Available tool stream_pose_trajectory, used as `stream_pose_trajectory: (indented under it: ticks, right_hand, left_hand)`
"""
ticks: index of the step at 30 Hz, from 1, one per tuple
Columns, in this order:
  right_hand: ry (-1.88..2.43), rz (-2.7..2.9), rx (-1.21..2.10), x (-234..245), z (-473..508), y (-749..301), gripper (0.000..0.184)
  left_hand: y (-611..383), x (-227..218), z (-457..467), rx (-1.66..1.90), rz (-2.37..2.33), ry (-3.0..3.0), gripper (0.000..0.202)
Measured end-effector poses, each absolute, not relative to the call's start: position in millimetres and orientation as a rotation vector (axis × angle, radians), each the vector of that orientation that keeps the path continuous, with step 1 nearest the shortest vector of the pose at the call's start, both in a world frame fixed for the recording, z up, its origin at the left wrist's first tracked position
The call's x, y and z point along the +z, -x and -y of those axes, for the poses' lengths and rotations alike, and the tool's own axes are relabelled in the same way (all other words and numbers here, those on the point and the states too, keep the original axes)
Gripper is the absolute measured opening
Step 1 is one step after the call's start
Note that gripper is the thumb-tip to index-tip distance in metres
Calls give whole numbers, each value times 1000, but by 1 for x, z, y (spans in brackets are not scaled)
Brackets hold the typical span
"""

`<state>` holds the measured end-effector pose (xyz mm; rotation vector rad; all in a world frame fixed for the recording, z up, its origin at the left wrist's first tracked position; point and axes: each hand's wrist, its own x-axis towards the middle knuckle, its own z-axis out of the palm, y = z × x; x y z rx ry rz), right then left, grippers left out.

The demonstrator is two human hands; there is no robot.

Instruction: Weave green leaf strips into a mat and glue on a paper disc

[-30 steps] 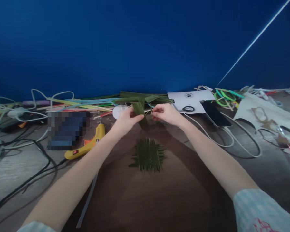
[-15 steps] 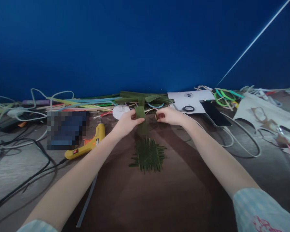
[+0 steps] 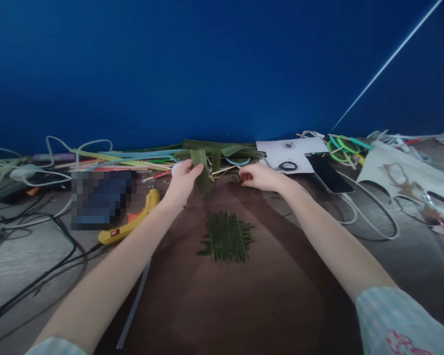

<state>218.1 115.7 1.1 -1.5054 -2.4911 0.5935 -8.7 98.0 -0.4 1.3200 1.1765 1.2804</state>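
A flat green leaf strip (image 3: 200, 165) is pinched between the thumb and fingers of my left hand (image 3: 186, 178), raised upright above the dark tabletop. To its right, my right hand (image 3: 257, 177) is closed in a pinch with its fingertips low near the table. Something small and dark shows at those fingertips, too small to name. Nearer to me lies a woven green leaf mat (image 3: 227, 237) with ragged strip ends, touched by neither hand. More wide green leaf strips (image 3: 216, 146) lie along the back, behind both hands.
Left of my forearm lie a yellow glue gun (image 3: 128, 229) with a black cord and a dark blurred-out device (image 3: 103, 199). A clear glue stick (image 3: 135, 305) rests in front. Rightward are a white paper (image 3: 299, 148), a phone (image 3: 331, 173) with a cable, and cut white sheets (image 3: 407, 167).
My left hand has moved left with the leaf strip and now covers most of the round white label. My right hand has stayed nearly still. The woven mat has not moved.
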Motion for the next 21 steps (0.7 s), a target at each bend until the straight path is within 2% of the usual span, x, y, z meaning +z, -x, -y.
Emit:
stream_pose_trajectory:
  ticks: [4,8,13,21]
  right_hand:
    - [1485,2405,616,0,-115,-217,29]
    - [1394,2242,713,8,-106,-210,13]
    - [1177,2192,1179,17,-93,-192,18]
    - [1122,2237,1083,17,-88,-184,15]
  left_hand:
    - [6,-7,-98,1161,-1135,-1388,22]
    - [4,-9,-96,1058,-1124,-1453,21]
    - [-2,-4,-87,894,-1126,-1517,24]
    - [-6,2,-80,848,-1164,-1546,15]
